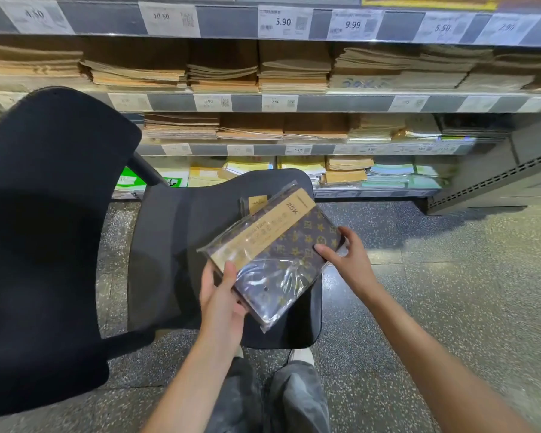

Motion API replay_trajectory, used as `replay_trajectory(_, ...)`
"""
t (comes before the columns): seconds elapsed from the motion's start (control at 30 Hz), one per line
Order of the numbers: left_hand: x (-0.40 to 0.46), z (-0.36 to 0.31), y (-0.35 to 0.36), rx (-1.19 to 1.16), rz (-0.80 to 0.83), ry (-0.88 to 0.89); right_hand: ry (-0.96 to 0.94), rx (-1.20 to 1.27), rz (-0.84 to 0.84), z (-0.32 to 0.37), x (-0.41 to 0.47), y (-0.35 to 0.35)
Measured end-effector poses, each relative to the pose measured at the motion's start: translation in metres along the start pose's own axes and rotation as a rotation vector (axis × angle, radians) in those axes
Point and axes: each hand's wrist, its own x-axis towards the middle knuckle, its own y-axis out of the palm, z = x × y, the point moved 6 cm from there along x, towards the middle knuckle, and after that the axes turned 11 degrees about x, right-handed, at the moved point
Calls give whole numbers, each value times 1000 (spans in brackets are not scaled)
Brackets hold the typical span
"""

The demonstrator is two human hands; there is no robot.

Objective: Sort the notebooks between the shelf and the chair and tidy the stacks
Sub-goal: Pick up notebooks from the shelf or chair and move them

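A plastic-wrapped notebook point(274, 254), dark w/ a gold pattern and a tan paper band, is held tilted above the front right part of the chair seat point(169, 245). It is judged light and fairly stiff, but the wrap is glossy and crinkled, so prob. slippery; a grip across opposite edges is judged safer than on the loose film at the lower corner. The left hand point(221, 300) is curled under the near left edge, thumb pressed on top. The right hand point(344, 256) pinches the right edge, thumb on the cover, fingers behind.

Another notebook point(258, 201) lies on the seat, just past the held one, towards the back edge. The seat's front right corner is close below. Open floor point(450, 292) is seen to the right. The shelf point(294, 103), w/ stacks of notebooks, stands behind the chair, and the chair back point(44, 245) blocks the left.
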Motion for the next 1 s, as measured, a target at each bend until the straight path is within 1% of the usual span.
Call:
replay_trajectory(0.03,4,11,-2,-40,-4,-49,30,18,-16,-4,1,-1)
replay_trajectory(0.17,14,49,-5,-140,-14,-218,50,47,-55,-12,5,0)
replay_trajectory(0.23,15,64,-5,-95,10,-257,54,73,-68,-13,8,-1)
replay_trajectory(0.3,15,72,-6,-17,27,-229,14,40,-74,-13,13,-1)
replay_trajectory(0.43,20,67,-13,137,-6,-155,-29,-27,-35,-9,27,5)
replay_trajectory(0.57,29,69,-11,301,48,-178,-86,-58,3,10,52,11)
replay_trajectory(0.67,37,80,-8,400,69,-267,-162,-159,52,28,76,23)
replay_trajectory(0.8,42,96,8,505,129,-360,-199,-375,187,32,101,44)
replay_trajectory(0.9,46,95,15,603,124,-354,-279,-617,304,22,105,52)
replay_trajectory(1.0,47,94,18,663,124,-331,-267,-683,351,18,106,48)
